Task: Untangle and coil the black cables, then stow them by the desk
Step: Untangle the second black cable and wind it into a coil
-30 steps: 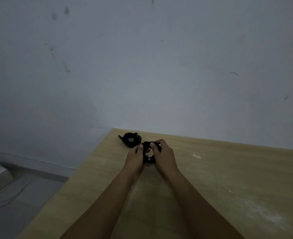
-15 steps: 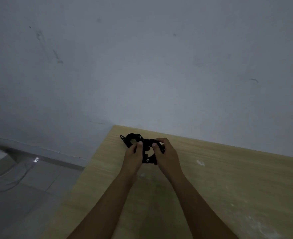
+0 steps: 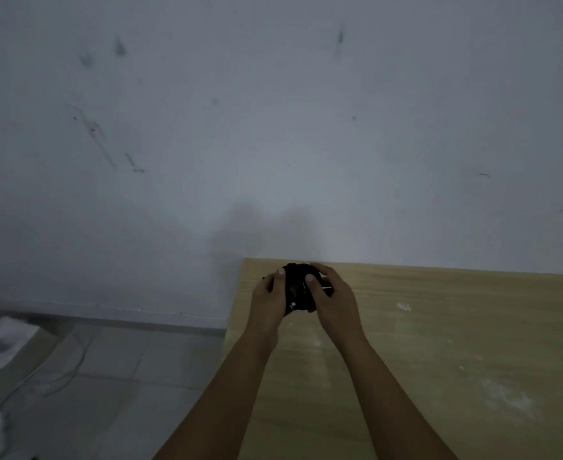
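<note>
A bundle of coiled black cable sits at the far left corner of the wooden desk, close to the wall. My left hand grips its left side with the thumb on top. My right hand grips its right side, thumb pressed on the coil. A small light connector tip shows at the bundle's lower edge. The hands hide much of the cable, and I cannot tell whether one coil or two lie between them.
The grey wall rises right behind the desk's far edge. Left of the desk is a tiled floor with a white box and a pale cord trailing from it. White smudges mark the desk top on the right.
My hands have carried the held coil forward and left to the desk's far corner, where the other black coil lay; that coil no longer shows separately. The view has swung left.
</note>
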